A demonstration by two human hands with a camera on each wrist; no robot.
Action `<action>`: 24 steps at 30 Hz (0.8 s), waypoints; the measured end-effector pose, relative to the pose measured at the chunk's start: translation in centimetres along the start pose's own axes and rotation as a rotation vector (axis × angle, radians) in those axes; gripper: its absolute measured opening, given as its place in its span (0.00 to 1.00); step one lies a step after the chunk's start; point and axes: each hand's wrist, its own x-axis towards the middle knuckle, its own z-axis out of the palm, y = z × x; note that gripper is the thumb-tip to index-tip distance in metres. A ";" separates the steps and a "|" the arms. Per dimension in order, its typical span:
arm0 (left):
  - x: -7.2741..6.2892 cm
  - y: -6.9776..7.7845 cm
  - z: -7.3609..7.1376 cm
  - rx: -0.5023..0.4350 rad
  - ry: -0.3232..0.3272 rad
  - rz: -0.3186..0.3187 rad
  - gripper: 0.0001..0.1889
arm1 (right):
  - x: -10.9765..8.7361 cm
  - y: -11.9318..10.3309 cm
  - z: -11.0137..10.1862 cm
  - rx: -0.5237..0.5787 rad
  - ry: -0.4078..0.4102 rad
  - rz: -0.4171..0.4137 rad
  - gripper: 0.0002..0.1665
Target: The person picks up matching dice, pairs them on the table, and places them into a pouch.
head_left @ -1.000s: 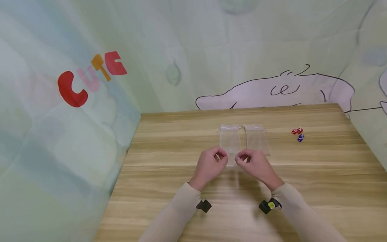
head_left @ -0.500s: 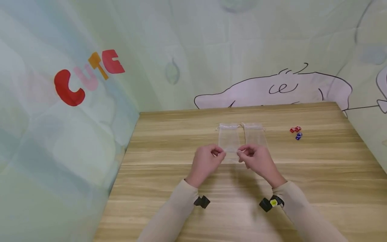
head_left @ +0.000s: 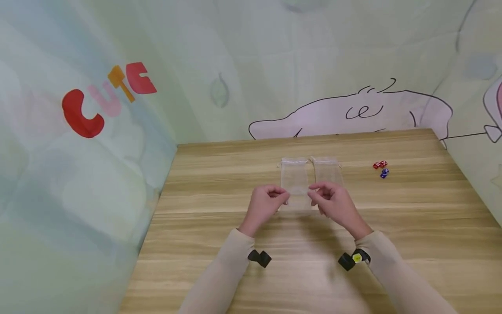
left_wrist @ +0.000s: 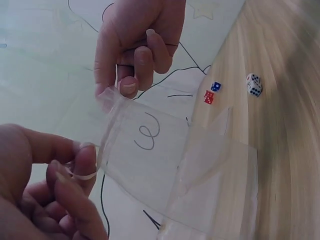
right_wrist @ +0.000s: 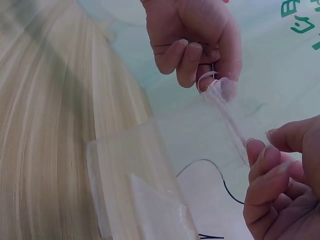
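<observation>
One sheer bag point(left_wrist: 145, 155) is held; left hand point(head_left: 265, 204) pinches one mouth corner; right hand point(head_left: 335, 202) pinches the other.

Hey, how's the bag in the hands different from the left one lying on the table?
The held bag is raised by the left hand and right hand; the left bag lies flat on the table. The held bag's drawstring end is at the hands, while the left bag's points toward the backdrop. Both are sheer and whitish.
</observation>
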 end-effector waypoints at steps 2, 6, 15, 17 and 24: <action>0.1 -0.2 0.1 -0.031 -0.011 -0.008 0.05 | 0.1 0.4 -0.1 0.024 0.004 -0.003 0.10; 0.3 -0.5 0.2 -0.113 -0.006 -0.019 0.06 | 0.2 0.9 -0.3 0.058 -0.002 -0.008 0.12; 0.5 -1.0 0.4 -0.233 0.031 -0.043 0.06 | -0.4 3.7 -2.6 -0.081 0.036 0.053 0.18; 0.5 -1.0 0.5 -0.236 0.030 -0.050 0.06 | -0.7 5.1 -3.5 -0.173 0.053 0.059 0.15; 0.3 -0.3 0.6 -0.220 0.006 -0.073 0.08 | -2.4 8.3 -6.4 -0.295 -0.037 0.097 0.16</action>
